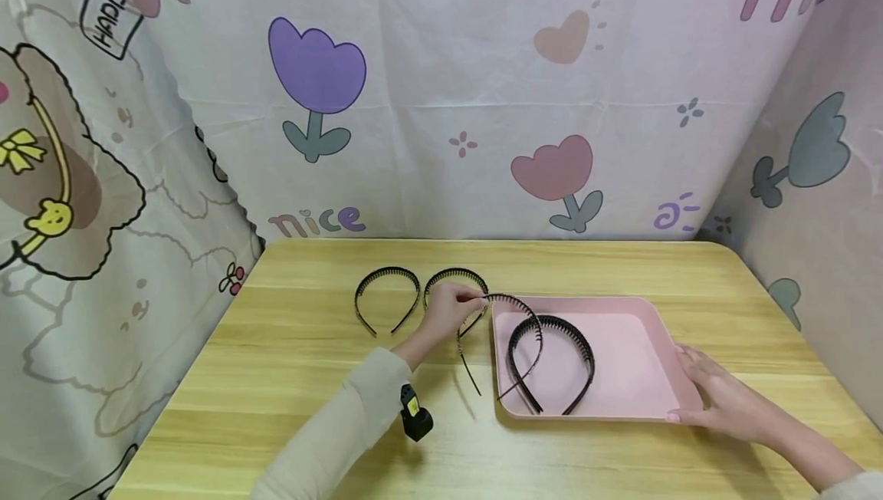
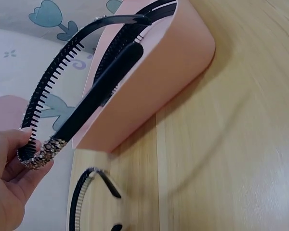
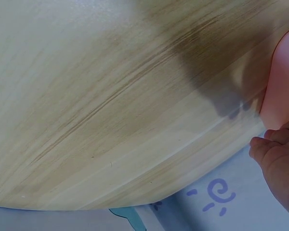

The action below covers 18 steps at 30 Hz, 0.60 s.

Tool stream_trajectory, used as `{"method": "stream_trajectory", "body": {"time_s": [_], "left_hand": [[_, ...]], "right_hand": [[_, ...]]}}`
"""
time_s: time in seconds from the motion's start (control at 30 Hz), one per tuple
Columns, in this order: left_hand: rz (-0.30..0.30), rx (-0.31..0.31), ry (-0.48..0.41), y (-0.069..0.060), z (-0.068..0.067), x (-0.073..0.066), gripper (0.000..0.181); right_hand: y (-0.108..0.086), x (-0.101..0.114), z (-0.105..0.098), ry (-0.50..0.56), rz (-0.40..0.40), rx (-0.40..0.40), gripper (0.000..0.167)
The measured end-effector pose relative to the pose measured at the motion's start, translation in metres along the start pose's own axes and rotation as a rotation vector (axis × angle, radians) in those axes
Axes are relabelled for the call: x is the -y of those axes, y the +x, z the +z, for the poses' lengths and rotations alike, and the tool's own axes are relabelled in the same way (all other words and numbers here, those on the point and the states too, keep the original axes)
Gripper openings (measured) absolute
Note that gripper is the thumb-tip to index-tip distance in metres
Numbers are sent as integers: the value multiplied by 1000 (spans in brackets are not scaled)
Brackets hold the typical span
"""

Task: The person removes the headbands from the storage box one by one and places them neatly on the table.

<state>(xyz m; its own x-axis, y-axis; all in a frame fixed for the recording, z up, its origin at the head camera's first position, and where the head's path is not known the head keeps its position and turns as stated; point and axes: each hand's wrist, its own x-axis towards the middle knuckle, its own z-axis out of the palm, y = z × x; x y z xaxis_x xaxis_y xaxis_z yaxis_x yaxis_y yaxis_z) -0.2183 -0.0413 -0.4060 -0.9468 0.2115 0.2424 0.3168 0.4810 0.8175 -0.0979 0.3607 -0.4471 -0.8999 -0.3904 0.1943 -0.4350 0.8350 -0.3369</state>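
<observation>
My left hand (image 1: pixel 444 312) pinches a black toothed headband (image 1: pixel 510 298) at the top of its arch. In the left wrist view, glittering stones cover the outside of that headband (image 2: pixel 45 151), and its ends point towards the tray. The held band overlaps the left rim of a pink tray (image 1: pixel 641 362). Inside the tray, at its left, lie black headbands (image 1: pixel 586 347) stacked closely together; their number is unclear. My right hand (image 1: pixel 724 396) holds the tray's right side, thumb at the front corner and fingers at the side rim.
Two more black headbands lie on the wooden table (image 1: pixel 310 385) left of the tray: one headband (image 1: pixel 366 280) farther left, another headband (image 1: pixel 455 271) partly behind my left hand. A patterned cloth (image 1: pixel 441 101) hangs behind the table and along its sides.
</observation>
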Motion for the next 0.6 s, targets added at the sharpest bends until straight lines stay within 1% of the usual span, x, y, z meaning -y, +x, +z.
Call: {"method": "stream_trajectory", "body": {"time_s": [0.13, 0.23, 0.33, 0.4, 0.6], "left_hand": [[-52, -14, -23, -4, -11, 4, 10], [-83, -29, -18, -8, -19, 8, 11], [-105, -43, -2, -12, -25, 13, 12], [-108, -50, 9, -16, -29, 16, 11], [-140, -50, 11, -27, -39, 25, 11]], "right_hand": [[0, -1, 1, 5, -14, -10, 98], [1, -1, 1, 0, -21, -16, 98], [0, -1, 1, -3, -22, -17, 97], [0, -1, 1, -3, -23, -17, 97], [0, -1, 0, -2, -23, -6, 97]]}}
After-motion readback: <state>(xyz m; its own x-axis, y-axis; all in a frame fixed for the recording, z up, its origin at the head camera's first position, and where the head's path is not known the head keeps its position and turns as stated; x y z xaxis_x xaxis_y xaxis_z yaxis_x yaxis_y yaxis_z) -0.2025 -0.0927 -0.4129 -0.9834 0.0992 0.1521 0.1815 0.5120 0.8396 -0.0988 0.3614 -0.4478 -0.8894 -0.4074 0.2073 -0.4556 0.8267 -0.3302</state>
